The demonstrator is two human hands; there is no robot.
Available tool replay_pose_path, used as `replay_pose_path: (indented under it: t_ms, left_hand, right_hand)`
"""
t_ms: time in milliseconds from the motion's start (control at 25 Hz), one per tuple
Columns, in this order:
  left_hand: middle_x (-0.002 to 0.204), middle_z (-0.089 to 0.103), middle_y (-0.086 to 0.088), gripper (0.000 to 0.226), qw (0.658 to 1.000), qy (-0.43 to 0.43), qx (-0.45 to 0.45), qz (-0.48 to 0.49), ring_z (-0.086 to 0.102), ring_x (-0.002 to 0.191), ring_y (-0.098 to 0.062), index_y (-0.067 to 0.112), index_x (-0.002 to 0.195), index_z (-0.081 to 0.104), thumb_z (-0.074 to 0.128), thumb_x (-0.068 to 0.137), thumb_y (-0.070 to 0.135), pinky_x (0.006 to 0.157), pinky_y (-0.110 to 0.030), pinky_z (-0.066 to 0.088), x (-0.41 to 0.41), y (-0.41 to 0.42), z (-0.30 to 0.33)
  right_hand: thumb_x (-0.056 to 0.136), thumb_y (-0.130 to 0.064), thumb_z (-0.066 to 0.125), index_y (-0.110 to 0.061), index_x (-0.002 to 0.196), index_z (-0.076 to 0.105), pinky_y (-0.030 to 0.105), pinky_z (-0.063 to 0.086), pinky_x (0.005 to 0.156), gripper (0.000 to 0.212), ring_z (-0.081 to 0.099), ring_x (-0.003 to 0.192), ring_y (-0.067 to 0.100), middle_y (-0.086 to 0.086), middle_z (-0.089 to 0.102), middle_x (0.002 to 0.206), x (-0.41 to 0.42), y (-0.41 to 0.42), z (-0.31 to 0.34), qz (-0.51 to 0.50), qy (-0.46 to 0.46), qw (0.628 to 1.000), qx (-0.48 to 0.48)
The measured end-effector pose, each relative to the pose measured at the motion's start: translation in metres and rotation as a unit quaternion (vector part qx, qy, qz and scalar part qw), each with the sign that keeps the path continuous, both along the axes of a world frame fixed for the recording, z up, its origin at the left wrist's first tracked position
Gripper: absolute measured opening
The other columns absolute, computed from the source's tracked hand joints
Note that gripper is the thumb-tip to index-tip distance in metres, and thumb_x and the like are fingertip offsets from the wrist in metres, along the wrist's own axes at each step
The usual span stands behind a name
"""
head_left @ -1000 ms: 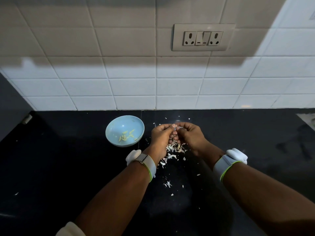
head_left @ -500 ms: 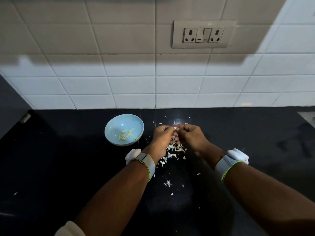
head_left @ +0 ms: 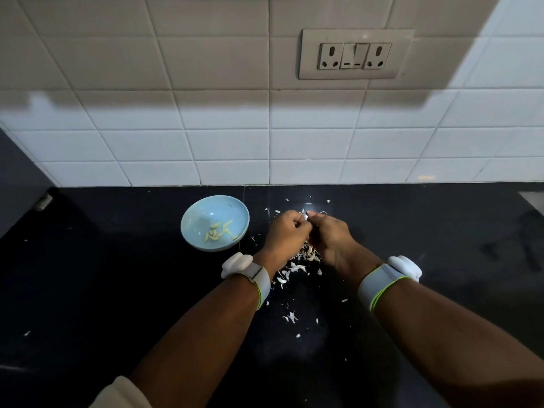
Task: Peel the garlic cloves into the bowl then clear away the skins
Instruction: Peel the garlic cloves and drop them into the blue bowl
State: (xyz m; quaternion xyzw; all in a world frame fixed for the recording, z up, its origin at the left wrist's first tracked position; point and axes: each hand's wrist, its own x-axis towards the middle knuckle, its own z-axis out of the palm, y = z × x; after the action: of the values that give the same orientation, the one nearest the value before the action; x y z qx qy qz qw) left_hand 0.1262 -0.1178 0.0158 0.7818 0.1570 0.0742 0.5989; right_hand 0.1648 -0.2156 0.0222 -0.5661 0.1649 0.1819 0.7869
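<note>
My left hand (head_left: 287, 231) and my right hand (head_left: 331, 234) meet fingertip to fingertip above the black counter (head_left: 117, 290), both pinching a small garlic clove (head_left: 305, 214) that is mostly hidden by the fingers. A pile of white garlic skins (head_left: 297, 267) lies under and just in front of the hands. More flakes (head_left: 291, 317) are scattered nearer to me. The light blue bowl (head_left: 203, 213) stands left of my left hand with several peeled cloves (head_left: 217, 231) inside.
A white tiled wall (head_left: 265, 142) rises behind the counter, carrying a socket panel (head_left: 354, 54). A dark cabinet side (head_left: 17, 178) borders the counter at the left. White bands sit on both wrists.
The hands stay together at the same spot, fingers working at the clove. The camera has shifted slightly.
</note>
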Motion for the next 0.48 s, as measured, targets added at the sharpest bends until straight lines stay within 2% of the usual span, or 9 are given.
replay_pose_path:
  t_ms: [80, 240, 320, 400, 480]
  left_hand:
    - [0.065, 0.064, 0.003, 0.014, 0.999, -0.006, 0.035, 0.005, 0.057, 0.060, -0.015, 0.022, 0.070, 0.059, 0.058, 0.082, 0.029, 0.058, -0.035, 0.048, -0.003, -0.001, -0.005]
    - [0.063, 0.046, 0.001, 0.023, 0.997, 0.035, -0.040, 0.064, 0.043, 0.065, -0.023, 0.018, 0.066, 0.044, 0.037, 0.082, 0.034, 0.061, -0.039, 0.035, -0.003, 0.002, -0.004]
    - [0.062, 0.047, -0.001, 0.029, 0.996, 0.067, -0.015, 0.065, 0.043, 0.063, -0.024, 0.017, 0.063, 0.043, 0.039, 0.087, 0.034, 0.061, -0.039, 0.035, -0.003, 0.005, -0.005]
    - [0.060, 0.051, -0.002, 0.039, 0.995, 0.080, 0.031, 0.057, 0.047, 0.058, -0.026, 0.015, 0.061, 0.049, 0.048, 0.095, 0.035, 0.059, -0.037, 0.040, -0.001, 0.008, -0.014]
    - [0.074, 0.068, -0.004, 0.029, 0.995, 0.081, 0.038, 0.050, 0.064, 0.067, -0.030, 0.016, 0.075, 0.068, 0.055, 0.097, 0.030, 0.064, -0.039, 0.055, 0.000, 0.010, -0.019]
  right_hand:
    - [0.099, -0.004, 0.062, -0.013, 0.093, 0.068, 0.030, 0.047, 0.059, 0.012, 0.060, 0.064, 0.017, 0.005, 0.065, 0.075, 0.004, -0.001, 0.002, -0.017, -0.001, 1.000, -0.005]
    - [0.102, -0.009, 0.060, -0.014, 0.102, 0.067, 0.026, 0.042, 0.053, 0.008, 0.060, 0.063, 0.011, 0.001, 0.069, 0.080, 0.005, -0.011, 0.001, 0.025, -0.040, 0.999, -0.019]
    - [0.102, -0.008, 0.059, -0.010, 0.108, 0.068, 0.025, 0.045, 0.057, 0.011, 0.062, 0.064, 0.010, 0.003, 0.070, 0.083, 0.005, -0.013, -0.003, 0.048, -0.063, 0.996, -0.029]
    - [0.103, -0.006, 0.058, -0.007, 0.112, 0.069, 0.024, 0.047, 0.059, 0.014, 0.063, 0.066, 0.009, 0.005, 0.072, 0.087, 0.004, -0.016, -0.007, 0.067, -0.078, 0.994, -0.045]
    - [0.102, -0.005, 0.059, -0.005, 0.113, 0.069, 0.025, 0.048, 0.059, 0.015, 0.064, 0.068, 0.011, 0.007, 0.073, 0.090, 0.004, -0.017, -0.009, 0.086, -0.091, 0.990, -0.064]
